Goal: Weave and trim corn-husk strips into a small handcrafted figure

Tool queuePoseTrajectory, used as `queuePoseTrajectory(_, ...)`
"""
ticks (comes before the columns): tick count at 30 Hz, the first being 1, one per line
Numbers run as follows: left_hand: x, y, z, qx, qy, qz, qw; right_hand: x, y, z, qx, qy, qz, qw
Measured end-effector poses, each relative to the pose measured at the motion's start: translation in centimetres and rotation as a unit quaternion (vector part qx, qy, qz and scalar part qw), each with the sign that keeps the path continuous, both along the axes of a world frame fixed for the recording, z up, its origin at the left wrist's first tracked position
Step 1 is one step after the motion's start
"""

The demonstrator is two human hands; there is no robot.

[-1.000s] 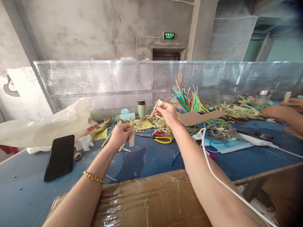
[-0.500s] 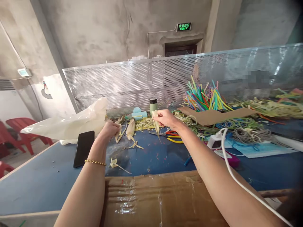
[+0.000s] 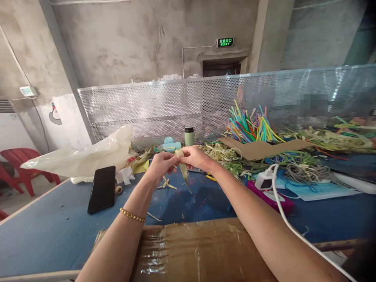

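Note:
Over the middle of the blue table, my right hand [image 3: 195,158] pinches a pale corn husk [image 3: 183,172] near its upper end; its thin tip hangs down toward the tabletop. My left hand [image 3: 163,165] has come up against the right, its fingers closed at the husk's upper edge. The two sets of fingertips meet and partly hide the husk. Below the left hand lies a small knotted strip of husk [image 3: 166,182]. Behind the hands stand a green bottle with a black lid [image 3: 189,137] and a light blue cylinder [image 3: 171,147].
A black phone [image 3: 102,189] and a pale plastic bag [image 3: 85,156] lie left. To the right are a bundle of coloured stems [image 3: 254,125], a cardboard piece [image 3: 267,149], tangled cords [image 3: 307,170] and a charger with white cable [image 3: 264,179]. Taped cardboard [image 3: 211,250] is in front.
My left hand has moved right from the loose husks to meet my right hand at the held husk. The right hand has shifted slightly left and lower. The view has tilted up a little.

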State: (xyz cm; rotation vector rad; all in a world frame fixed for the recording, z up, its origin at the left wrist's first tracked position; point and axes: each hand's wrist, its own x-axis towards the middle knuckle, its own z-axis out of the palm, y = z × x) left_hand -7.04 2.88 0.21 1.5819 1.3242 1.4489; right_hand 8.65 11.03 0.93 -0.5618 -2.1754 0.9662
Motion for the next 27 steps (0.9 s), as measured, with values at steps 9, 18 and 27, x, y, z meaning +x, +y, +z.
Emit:
queuePoseTrajectory(9, 0.8, 0.1, -0.6, -0.015, -0.116, -0.012, 0.993, 1.0, 0.2, 0.5, -0.023, -0.010, 0.088, 0.996)
queuePoseTrajectory(18, 2.5, 0.5, -0.7, 0.025, -0.176, 0.028, 0.984, 0.5, 0.2, 0.3, -0.052, 0.064, -0.038, 0.996)
queuePoseTrajectory(27, 1.9, 1.6, -1.2, 0.160, -0.007, 0.130, 0.979, 0.3, -0.1, 0.8, -0.002, 0.101, -0.071, 0.992)
